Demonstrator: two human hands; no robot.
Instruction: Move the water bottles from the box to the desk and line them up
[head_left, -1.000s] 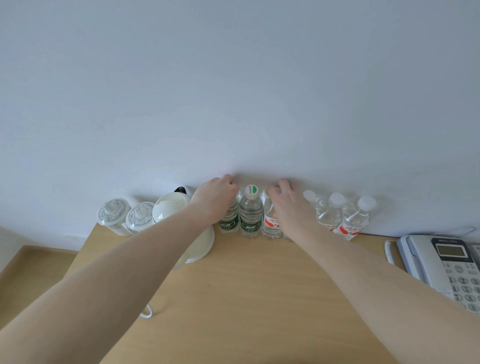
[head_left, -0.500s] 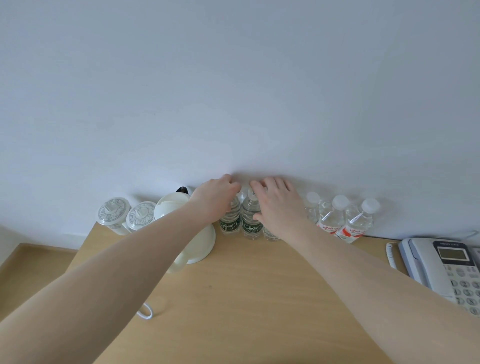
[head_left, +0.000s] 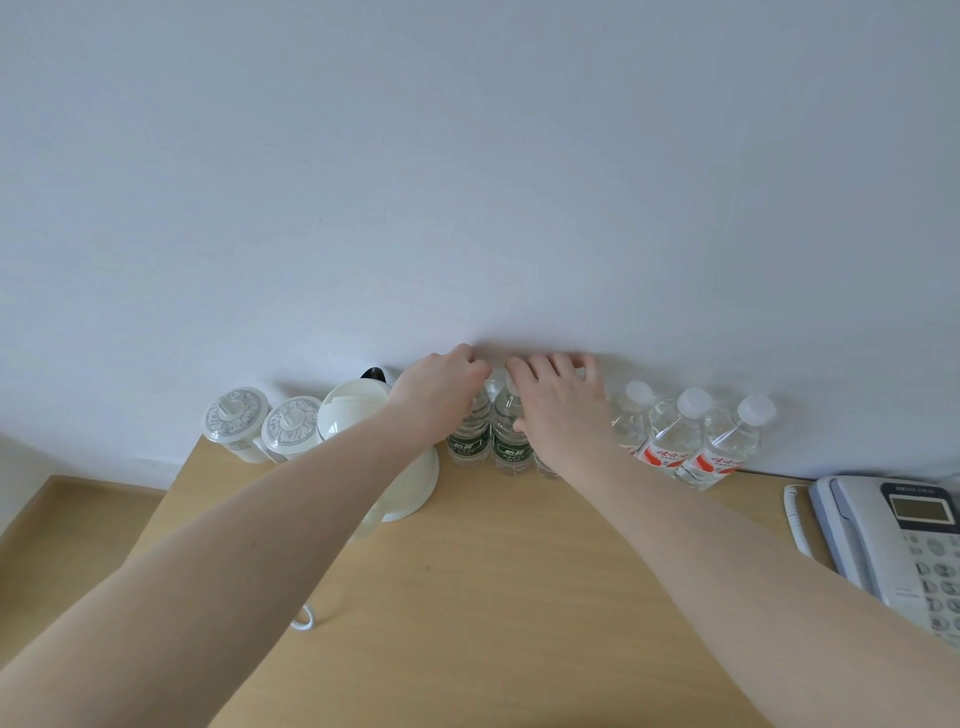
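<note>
Both hands are up at the back of the desk, working the row of water bottles against the wall. The left hand curls over the top of the leftmost green-label bottle, fingers wrapped around its neck. The right hand lies with fingers spread and fairly straight over the second green-label bottle and a bottle behind the wrist; whether it grips either one I cannot tell from here. Further right, 3 red-label bottles stand upright, touching shoulder to shoulder. No box is in view.

These look full and sealed, so modestly heavy, with thin clear walls that give under a squeeze and a smooth, slippery label. Best hold: around the ribbed shoulder or the hard cap. The kettle crowds the left end, just beside the first bottle.
</note>
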